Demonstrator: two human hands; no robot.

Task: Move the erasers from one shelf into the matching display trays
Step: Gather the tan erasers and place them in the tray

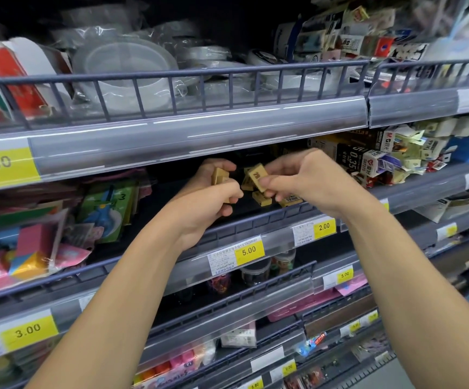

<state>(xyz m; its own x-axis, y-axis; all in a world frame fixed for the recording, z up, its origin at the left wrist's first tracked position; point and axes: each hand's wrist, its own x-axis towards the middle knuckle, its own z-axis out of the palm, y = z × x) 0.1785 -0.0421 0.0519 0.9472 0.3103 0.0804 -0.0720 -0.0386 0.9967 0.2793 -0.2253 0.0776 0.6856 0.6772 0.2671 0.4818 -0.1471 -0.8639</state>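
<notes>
Dim overall; shelf recesses near black. Streak glare on the clear curved plastic price rail. Motion blur throughout, worst at edges; wide-angle bowing of shelf lines.

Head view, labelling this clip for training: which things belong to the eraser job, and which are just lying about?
Job:
left hand gripping tan erasers
right hand pinching one eraser
loose erasers on the shelf

Lying about:
plastic plates
pink packets
price tag 5.00
</notes>
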